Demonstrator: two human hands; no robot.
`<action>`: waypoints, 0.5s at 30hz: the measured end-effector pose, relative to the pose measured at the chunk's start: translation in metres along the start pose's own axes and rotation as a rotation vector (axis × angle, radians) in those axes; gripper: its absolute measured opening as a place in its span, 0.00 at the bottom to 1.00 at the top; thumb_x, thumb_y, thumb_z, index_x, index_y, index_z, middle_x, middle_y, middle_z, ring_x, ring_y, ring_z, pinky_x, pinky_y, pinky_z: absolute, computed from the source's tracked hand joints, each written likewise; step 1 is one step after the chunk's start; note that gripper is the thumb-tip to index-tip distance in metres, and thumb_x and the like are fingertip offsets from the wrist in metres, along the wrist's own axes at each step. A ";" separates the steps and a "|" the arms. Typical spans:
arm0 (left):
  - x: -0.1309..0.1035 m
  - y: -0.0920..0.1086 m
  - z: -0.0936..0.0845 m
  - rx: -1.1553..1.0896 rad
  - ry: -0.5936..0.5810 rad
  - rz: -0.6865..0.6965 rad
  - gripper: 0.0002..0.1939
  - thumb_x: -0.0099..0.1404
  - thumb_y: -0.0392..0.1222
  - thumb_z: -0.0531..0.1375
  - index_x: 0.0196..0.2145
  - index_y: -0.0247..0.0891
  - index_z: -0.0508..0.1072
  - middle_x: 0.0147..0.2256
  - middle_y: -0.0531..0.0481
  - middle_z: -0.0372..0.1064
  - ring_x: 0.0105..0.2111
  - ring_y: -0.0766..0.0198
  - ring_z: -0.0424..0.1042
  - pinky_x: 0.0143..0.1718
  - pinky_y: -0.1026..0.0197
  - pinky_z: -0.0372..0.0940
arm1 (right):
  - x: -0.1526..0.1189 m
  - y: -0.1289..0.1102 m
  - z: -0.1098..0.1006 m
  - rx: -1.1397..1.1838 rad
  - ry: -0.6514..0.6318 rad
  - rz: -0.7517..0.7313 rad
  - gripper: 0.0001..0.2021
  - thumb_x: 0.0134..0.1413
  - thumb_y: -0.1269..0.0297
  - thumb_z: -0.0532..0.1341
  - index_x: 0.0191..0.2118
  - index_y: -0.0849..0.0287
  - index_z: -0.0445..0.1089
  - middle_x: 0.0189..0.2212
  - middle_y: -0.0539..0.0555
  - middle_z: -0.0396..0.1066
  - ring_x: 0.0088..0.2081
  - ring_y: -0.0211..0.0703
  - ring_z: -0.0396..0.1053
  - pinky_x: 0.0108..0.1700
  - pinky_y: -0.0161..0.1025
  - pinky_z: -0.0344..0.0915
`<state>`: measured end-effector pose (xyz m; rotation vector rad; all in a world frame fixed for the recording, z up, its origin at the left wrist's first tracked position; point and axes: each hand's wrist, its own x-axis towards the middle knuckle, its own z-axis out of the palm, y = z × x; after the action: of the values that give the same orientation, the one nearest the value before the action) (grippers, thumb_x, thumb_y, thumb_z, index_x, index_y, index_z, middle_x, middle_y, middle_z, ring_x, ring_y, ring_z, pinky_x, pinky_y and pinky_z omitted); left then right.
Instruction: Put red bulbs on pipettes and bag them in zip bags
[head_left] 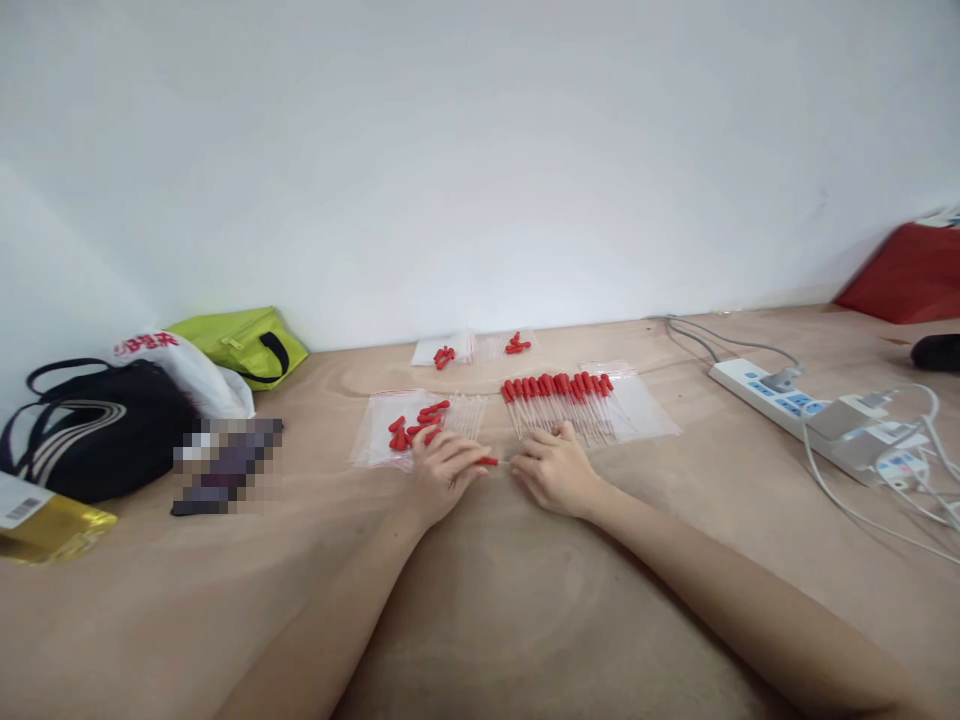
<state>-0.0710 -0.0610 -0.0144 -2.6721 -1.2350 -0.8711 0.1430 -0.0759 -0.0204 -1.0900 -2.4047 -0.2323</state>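
My left hand (pixel 448 468) pinches a red rubber dropper bulb (pixel 487 461), its open end toward the right. Close by, my right hand (pixel 553 468) is closed on a thin clear glass tube (pixel 505 463), mostly hidden by the fingers, in line with the bulb. Whether tube and bulb touch cannot be made out. Beyond my left hand, loose red bulbs (pixel 401 436) and bare glass tubes (pixel 466 414) lie on a clear zip bag (pixel 367 428). Past my right hand, a row of droppers with red bulbs (pixel 556 386) rests on another clear bag (pixel 651 405).
Farther back, two small groups of red bulbs (pixel 444 356) lie near the wall. To the right are a white power strip (pixel 757 393) with chargers and cables. A black bag (pixel 97 430), a green bag (pixel 240 340) and a yellow bottle (pixel 56 525) stand at the left.
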 end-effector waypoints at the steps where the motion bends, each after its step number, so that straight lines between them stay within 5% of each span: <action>1: 0.000 -0.002 0.001 0.042 0.072 -0.070 0.10 0.59 0.46 0.57 0.39 0.48 0.71 0.36 0.51 0.72 0.41 0.59 0.66 0.49 0.51 0.48 | 0.002 0.004 0.001 0.006 0.029 0.096 0.11 0.54 0.65 0.51 0.31 0.57 0.70 0.26 0.53 0.69 0.33 0.41 0.59 0.35 0.41 0.42; 4: -0.001 -0.009 0.004 0.157 0.214 -0.283 0.13 0.56 0.45 0.59 0.40 0.45 0.71 0.38 0.48 0.70 0.41 0.54 0.65 0.46 0.50 0.50 | 0.011 0.022 0.007 0.002 0.147 0.467 0.11 0.53 0.65 0.51 0.39 0.58 0.68 0.29 0.54 0.71 0.34 0.43 0.62 0.36 0.41 0.43; 7: -0.002 -0.013 0.004 0.205 0.222 -0.397 0.12 0.54 0.42 0.60 0.39 0.44 0.71 0.38 0.47 0.70 0.42 0.52 0.64 0.44 0.49 0.50 | 0.024 0.040 0.014 -0.039 0.183 0.713 0.13 0.51 0.64 0.51 0.42 0.60 0.66 0.29 0.55 0.72 0.35 0.47 0.63 0.37 0.42 0.43; 15: -0.004 -0.015 0.004 0.290 0.193 -0.480 0.10 0.53 0.43 0.60 0.36 0.46 0.71 0.39 0.48 0.68 0.44 0.52 0.62 0.43 0.47 0.49 | 0.043 0.054 0.029 -0.098 0.177 0.838 0.08 0.49 0.64 0.53 0.32 0.60 0.66 0.27 0.56 0.72 0.32 0.47 0.64 0.37 0.43 0.43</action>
<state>-0.0818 -0.0526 -0.0224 -2.0482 -1.8233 -0.8861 0.1488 -0.0015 -0.0264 -1.9107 -1.6165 -0.1445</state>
